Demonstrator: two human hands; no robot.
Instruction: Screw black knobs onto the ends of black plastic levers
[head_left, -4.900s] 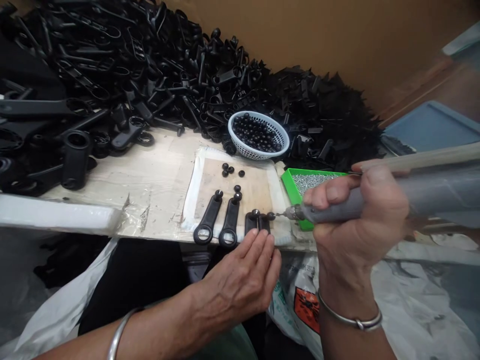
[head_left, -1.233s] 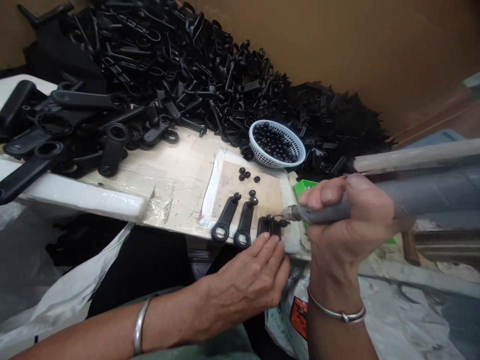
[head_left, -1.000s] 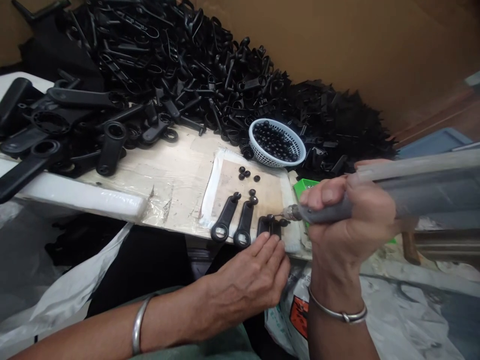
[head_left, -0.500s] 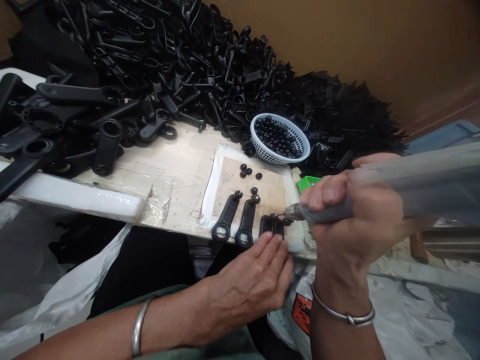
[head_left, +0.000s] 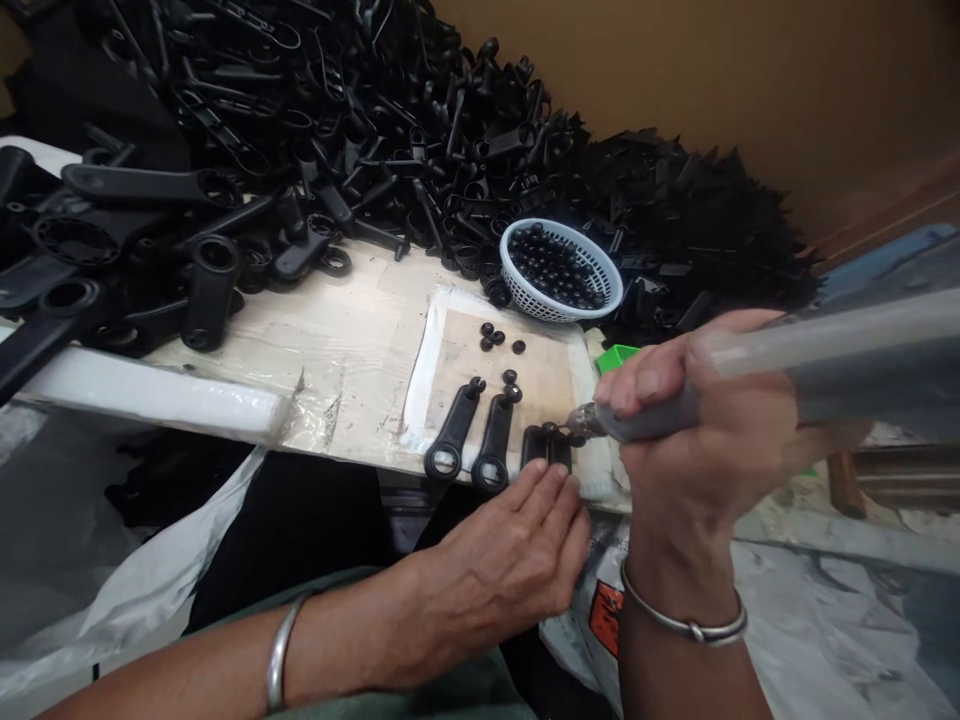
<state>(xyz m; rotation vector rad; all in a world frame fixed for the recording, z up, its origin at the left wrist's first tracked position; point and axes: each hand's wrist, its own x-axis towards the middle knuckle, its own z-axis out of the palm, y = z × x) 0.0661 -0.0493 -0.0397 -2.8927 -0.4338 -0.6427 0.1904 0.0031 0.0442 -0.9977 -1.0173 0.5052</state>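
Note:
My right hand (head_left: 705, 430) is wrapped round a grey power screwdriver (head_left: 862, 375), whose body is blurred. Its tip points left and meets a small round knob at the end of a black crank handle (head_left: 534, 445). My left hand (head_left: 510, 560) lies over this handle and another beside it, fingers together, pressing them to the table edge; its thumb is hidden. To the left, two more black crank handles, one (head_left: 454, 430) and another (head_left: 495, 435), lie side by side with knobs at their far ends. Several loose black knobs (head_left: 498, 338) rest on the white-edged pad (head_left: 420, 385).
A pale blue basket (head_left: 536, 300) full of black knobs stands behind the pad. The green tray (head_left: 616, 357) is mostly hidden by my right hand. A large heap of black plastic parts (head_left: 360, 130) fills the back and left. White foam (head_left: 165, 395) lines the front left edge.
The view has shifted over the last seconds. The screwdriver tip has gone from the knob's outer right side to over the handle ends, and now sits closer in. My left hand keeps its hold.

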